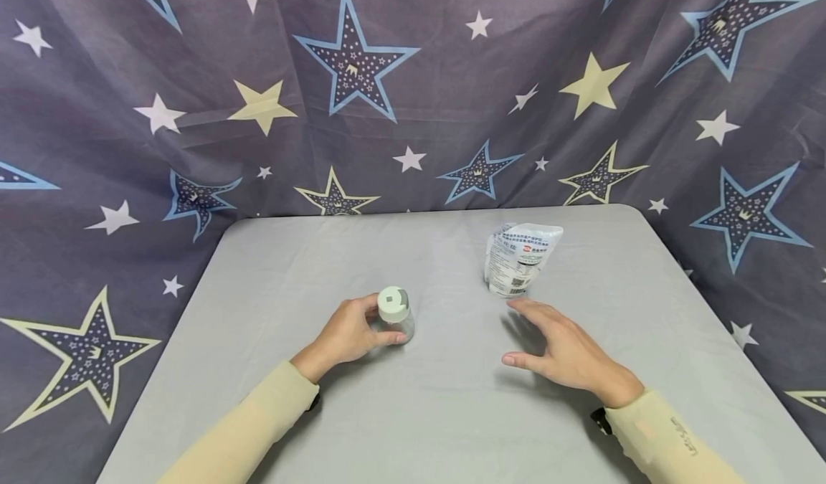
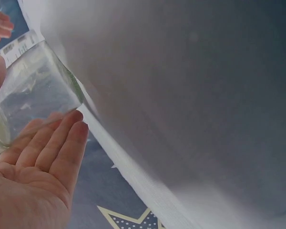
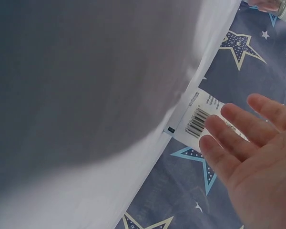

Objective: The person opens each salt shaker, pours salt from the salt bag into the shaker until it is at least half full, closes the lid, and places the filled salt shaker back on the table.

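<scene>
My left hand holds a small clear jar with a pale green lid, thumb on the near side and fingers on the far side. The jar stands upright on the table; its see-through wall lies between thumb and fingers in the left wrist view. A white stand-up pouch with printed text and a barcode stands farther back on the right. Just in front of it is my right hand, thumb and fingers spread, holding nothing. In the right wrist view its fingers overlap the pouch's lower part.
A light grey cloth covers the table. Behind it and along both sides hangs a dark curtain printed with stars. Both forearms, in cream sleeves, reach in from the front edge.
</scene>
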Available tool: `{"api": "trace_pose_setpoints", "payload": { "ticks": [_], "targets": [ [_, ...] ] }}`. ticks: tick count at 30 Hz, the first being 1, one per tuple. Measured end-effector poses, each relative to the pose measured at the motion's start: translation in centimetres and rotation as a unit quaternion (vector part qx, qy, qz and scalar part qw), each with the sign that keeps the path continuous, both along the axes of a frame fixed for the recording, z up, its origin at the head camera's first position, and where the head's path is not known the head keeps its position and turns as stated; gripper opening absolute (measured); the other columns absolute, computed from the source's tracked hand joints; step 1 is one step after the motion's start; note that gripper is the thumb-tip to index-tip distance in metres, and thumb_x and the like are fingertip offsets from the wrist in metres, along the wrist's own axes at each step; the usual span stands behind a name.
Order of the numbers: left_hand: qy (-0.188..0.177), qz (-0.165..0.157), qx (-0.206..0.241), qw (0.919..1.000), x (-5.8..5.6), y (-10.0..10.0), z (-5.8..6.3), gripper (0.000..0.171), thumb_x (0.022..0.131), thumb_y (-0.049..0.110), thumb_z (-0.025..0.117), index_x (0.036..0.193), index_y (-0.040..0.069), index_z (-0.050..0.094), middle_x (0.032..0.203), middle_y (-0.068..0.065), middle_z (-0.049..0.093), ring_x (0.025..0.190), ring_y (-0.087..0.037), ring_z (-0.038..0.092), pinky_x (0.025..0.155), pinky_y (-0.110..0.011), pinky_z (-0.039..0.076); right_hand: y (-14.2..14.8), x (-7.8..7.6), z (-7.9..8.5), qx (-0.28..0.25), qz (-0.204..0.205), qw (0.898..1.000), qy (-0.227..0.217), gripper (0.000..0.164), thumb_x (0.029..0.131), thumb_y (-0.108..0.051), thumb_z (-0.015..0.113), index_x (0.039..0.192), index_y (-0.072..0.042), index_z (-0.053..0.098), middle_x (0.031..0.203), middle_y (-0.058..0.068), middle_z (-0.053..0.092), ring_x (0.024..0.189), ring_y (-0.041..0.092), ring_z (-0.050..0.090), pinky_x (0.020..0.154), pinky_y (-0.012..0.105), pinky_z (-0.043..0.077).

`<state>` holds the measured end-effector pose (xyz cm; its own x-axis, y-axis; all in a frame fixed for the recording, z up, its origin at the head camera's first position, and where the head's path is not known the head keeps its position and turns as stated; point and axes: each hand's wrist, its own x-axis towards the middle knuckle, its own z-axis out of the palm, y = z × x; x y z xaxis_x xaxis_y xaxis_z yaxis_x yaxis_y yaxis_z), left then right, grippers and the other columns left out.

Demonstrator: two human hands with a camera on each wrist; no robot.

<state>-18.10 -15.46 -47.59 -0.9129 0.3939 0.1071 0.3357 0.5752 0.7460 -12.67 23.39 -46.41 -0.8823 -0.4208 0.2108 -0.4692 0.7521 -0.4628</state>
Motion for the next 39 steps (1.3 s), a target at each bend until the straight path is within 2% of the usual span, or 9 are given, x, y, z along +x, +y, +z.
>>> {"api": "trace_pose_setpoints", "payload": {
  "ticks": [10,17,24,30,39],
  "targets": [
    [0.013,-0.018,-0.003,0.9997,0.1,0.3,0.0,0.063,0.074,0.031,0.094,0.129,0.013,0.069,0.119,-0.002,0.074,0.111,-0.022,0.070,0.097,-0.039,0.055,-1.0,0.0,-0.1,-0.008,0.012,1.000,0.002,0.094,0.082,-0.067,0.075,0.152,-0.011,0.047,0.154,0.013,0.049,0.141,0.033,0.046,0.114,0.055,0.037],
    [0.010,-0.019,-0.012,0.9997,0.2,0.8,0.0,0.066,0.073,0.033,0.094,0.130,0.014,0.068,0.121,-0.001,0.073,0.112,-0.022,0.070,0.098,-0.038,0.054,-1.4,0.1,-0.2,-0.012,0.016,1.000,-0.001,0.094,0.082,-0.066,0.075,0.152,-0.011,0.047,0.154,0.014,0.049,0.141,0.033,0.046,0.113,0.056,0.038],
    [0.007,-0.031,-0.011,0.9994,0.4,1.5,0.0,0.068,0.074,0.035,0.094,0.133,0.015,0.067,0.122,0.000,0.073,0.114,-0.022,0.069,0.099,-0.040,0.054,-1.8,0.1,-0.2,-0.021,0.020,1.000,0.005,0.091,0.082,-0.066,0.076,0.151,-0.013,0.049,0.152,0.009,0.052,0.140,0.030,0.048,0.112,0.054,0.040],
    [0.020,-0.043,-0.007,0.9989,0.6,2.0,-0.1,0.068,0.073,0.032,0.095,0.132,0.014,0.067,0.121,0.000,0.073,0.113,-0.021,0.069,0.099,-0.038,0.054,-2.3,0.0,-0.1,-0.021,0.022,1.000,0.002,0.091,0.081,-0.068,0.075,0.151,-0.015,0.049,0.152,0.005,0.052,0.140,0.027,0.048,0.113,0.052,0.040],
    [0.018,-0.040,-0.014,0.9989,0.7,2.5,-0.2,0.068,0.073,0.035,0.095,0.131,0.015,0.067,0.121,0.001,0.073,0.112,-0.019,0.070,0.098,-0.035,0.054,-3.0,-0.1,0.1,-0.022,0.027,0.999,-0.002,0.092,0.081,-0.069,0.075,0.151,-0.015,0.050,0.152,0.004,0.053,0.139,0.027,0.049,0.113,0.051,0.040]
  ]
}}
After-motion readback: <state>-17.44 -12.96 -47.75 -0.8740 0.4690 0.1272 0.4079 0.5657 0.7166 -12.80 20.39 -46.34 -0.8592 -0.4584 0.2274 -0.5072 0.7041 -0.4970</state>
